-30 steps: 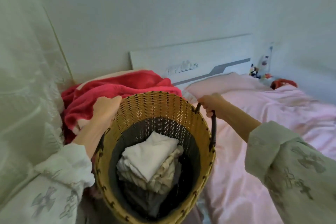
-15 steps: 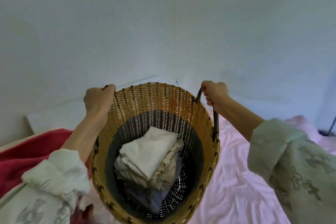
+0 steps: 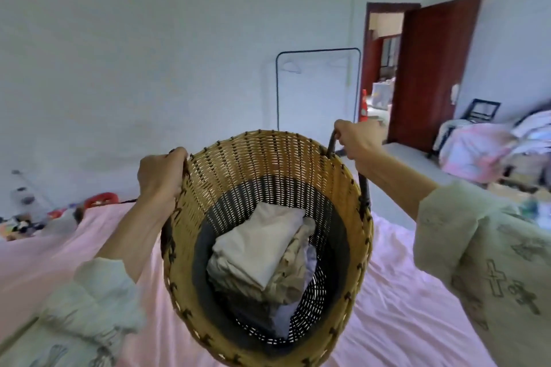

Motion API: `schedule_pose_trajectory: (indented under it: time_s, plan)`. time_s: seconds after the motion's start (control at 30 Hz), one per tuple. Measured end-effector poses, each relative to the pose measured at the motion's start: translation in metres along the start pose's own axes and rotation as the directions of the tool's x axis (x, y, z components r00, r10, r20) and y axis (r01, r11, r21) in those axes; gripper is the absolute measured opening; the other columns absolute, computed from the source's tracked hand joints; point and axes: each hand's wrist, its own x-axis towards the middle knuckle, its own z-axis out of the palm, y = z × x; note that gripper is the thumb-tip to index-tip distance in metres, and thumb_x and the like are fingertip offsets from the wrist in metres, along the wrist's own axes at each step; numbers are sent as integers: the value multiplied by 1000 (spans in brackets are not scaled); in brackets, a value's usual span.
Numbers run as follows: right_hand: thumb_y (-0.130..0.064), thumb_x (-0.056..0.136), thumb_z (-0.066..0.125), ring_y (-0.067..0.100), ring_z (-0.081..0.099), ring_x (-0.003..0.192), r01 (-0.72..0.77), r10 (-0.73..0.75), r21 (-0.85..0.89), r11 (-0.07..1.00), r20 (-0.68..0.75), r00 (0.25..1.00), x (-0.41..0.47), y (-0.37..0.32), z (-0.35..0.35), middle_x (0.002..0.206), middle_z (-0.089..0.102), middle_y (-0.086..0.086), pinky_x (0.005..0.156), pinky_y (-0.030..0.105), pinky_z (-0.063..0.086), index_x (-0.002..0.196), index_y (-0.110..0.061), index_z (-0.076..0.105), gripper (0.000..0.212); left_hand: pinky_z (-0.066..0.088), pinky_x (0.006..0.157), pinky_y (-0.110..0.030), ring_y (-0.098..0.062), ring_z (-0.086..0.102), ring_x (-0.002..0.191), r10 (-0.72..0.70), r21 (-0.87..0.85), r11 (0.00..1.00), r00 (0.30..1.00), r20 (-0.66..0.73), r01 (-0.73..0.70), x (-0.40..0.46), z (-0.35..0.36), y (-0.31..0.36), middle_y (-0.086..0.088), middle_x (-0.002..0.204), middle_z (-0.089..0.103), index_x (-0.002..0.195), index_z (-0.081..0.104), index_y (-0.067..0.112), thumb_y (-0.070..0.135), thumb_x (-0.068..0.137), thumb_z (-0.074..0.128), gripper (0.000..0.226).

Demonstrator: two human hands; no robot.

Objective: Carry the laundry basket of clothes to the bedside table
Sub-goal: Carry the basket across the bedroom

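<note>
Tan woven wicker laundry basket (image 3: 337, 188) with folded clothes (image 3: 256, 250): rigid, probably light; left hand (image 3: 162, 171) and right hand (image 3: 356, 140) clenched on dark side handles, best hold.

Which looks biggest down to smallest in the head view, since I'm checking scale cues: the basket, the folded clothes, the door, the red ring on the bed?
1. basket, though it is nearest the camera, so this is partly nearness
2. door, far away
3. folded clothes
4. red ring
</note>
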Motion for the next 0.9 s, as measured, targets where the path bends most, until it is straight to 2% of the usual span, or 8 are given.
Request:
schedule_pose_trajectory:
  time_s: [0.13, 0.3, 0.37, 0.47, 0.6, 0.73, 0.8, 0.9]
  plan:
    - [-18, 75, 54, 11, 40, 48, -20, -7, -98, 995, -272, 962, 20, 24, -92, 57, 50, 0, 42, 22, 31, 71, -8, 60, 12, 18, 38, -19, -10, 20, 28, 6, -61, 998, 963, 270, 11, -22, 101, 5, 7, 33, 27, 53, 38, 16, 15, 73, 54, 26]
    - [-19, 74, 54, 15, 41, 52, -70, -45, -210, 975, -499, 865, 42, 46, -209, 56, 49, 2, 49, 27, 35, 55, -10, 53, 21, 20, 41, -22, -8, 23, 24, 33, -110, 994, 882, 470, 21, -76, 224, 20, 10, 25, 28, 47, 38, 15, 15, 73, 53, 30]
    - [-20, 76, 55, 16, 43, 53, -100, -61, -253, 962, -559, 827, 56, 55, -258, 58, 50, 4, 52, 29, 37, 58, -7, 55, 23, 20, 41, -22, -8, 24, 25, 37, -124, 992, 844, 536, 35, -105, 275, 24, 9, 22, 27, 46, 37, 15, 16, 74, 53, 33]
    - [-21, 80, 56, 13, 39, 51, -144, -83, -308, 940, -618, 782, 77, 71, -329, 57, 46, 4, 55, 28, 37, 59, -6, 53, 25, 20, 34, -19, -5, 23, 20, 24, -144, 986, 795, 606, 79, -148, 348, 25, 9, 24, 30, 46, 38, 14, 14, 76, 54, 34]
    - [-18, 81, 55, 12, 40, 51, -168, -93, -315, 934, -669, 737, 101, 96, -419, 59, 49, 6, 49, 23, 34, 70, -4, 62, 19, 18, 29, -13, -5, 24, 19, -7, -138, 980, 715, 699, 145, -208, 439, 30, 0, 47, 30, 63, 46, 11, 12, 80, 52, 18]
    - [-15, 81, 55, 16, 43, 59, -210, -88, -320, 924, -711, 697, 137, 117, -499, 62, 50, 6, 53, 24, 36, 72, -6, 62, 14, 17, 28, -12, -12, 26, 32, -15, -119, 980, 659, 752, 159, -255, 532, 35, -2, 49, 32, 58, 42, 13, 13, 79, 54, 25]
    - [-16, 83, 56, 15, 39, 53, -225, -102, -348, 910, -715, 692, 160, 129, -534, 50, 48, 2, 51, 22, 36, 60, -8, 55, 24, 18, 28, -12, -13, 26, 36, -14, -114, 980, 638, 770, 160, -271, 576, 38, -2, 49, 33, 57, 42, 12, 14, 80, 54, 25]
    - [-17, 83, 56, 13, 35, 44, -263, -125, -390, 883, -733, 668, 199, 148, -577, 22, 38, -7, 37, 10, 34, 48, -10, 48, 37, 18, 29, -13, -12, 25, 32, -18, -110, 979, 619, 785, 169, -289, 646, 42, -2, 48, 32, 55, 41, 13, 15, 78, 55, 28]
